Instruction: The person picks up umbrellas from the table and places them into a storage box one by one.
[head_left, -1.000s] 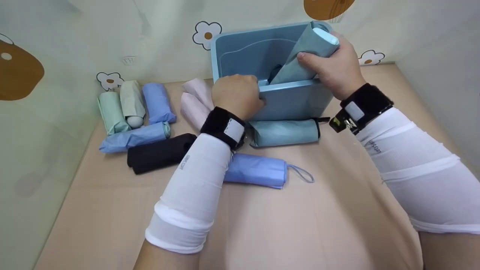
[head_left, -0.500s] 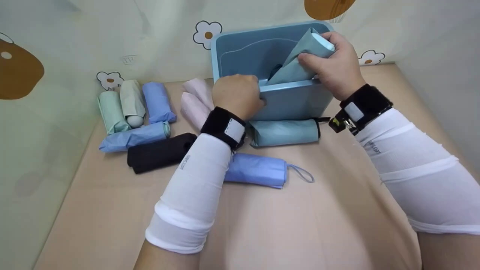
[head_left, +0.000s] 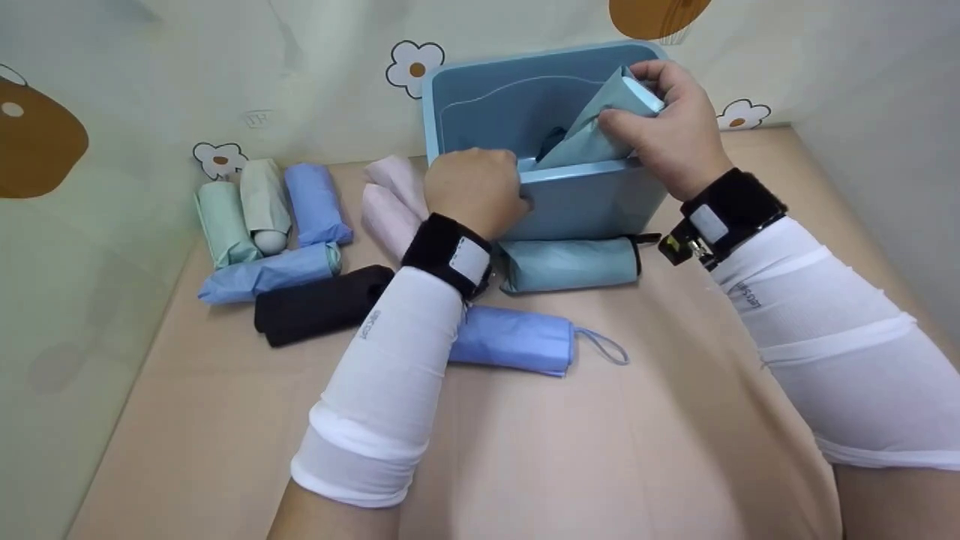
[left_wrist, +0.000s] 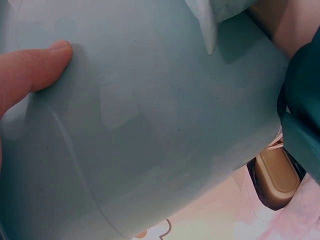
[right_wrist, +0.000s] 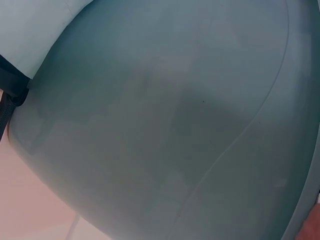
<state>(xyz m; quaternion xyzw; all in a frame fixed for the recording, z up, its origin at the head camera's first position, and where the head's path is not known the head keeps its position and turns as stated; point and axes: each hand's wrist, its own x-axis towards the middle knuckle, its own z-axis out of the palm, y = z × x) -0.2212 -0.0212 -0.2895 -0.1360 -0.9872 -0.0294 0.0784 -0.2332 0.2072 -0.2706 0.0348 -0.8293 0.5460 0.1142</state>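
A blue plastic bin [head_left: 585, 202] stands tilted at the back of the table. My left hand [head_left: 474, 189] grips its near rim at the left; in the left wrist view the thumb [left_wrist: 37, 70] lies against the bin's outer wall [left_wrist: 150, 130]. With my right hand [head_left: 675, 135] I hold a teal folded umbrella [head_left: 592, 135] at its upper end, thumb on the near side. That umbrella slants down into the bin, its lower end hidden behind the near wall. A dark thing [head_left: 553, 139] shows beside it inside. The right wrist view is mostly bin wall [right_wrist: 150, 125].
A teal folded umbrella [head_left: 570, 266] lies before the bin, a blue umbrella [head_left: 514, 341] with a loop nearer. At left lie a black umbrella [head_left: 322, 304] and several pale green, cream and blue ones [head_left: 319, 206]. Pink folded umbrellas [head_left: 394, 202] lie beside my left hand.
The teal umbrella in my right hand has sunk lower into the bin, and my right fingers have come down a little with it. My left hand has stayed on the rim.
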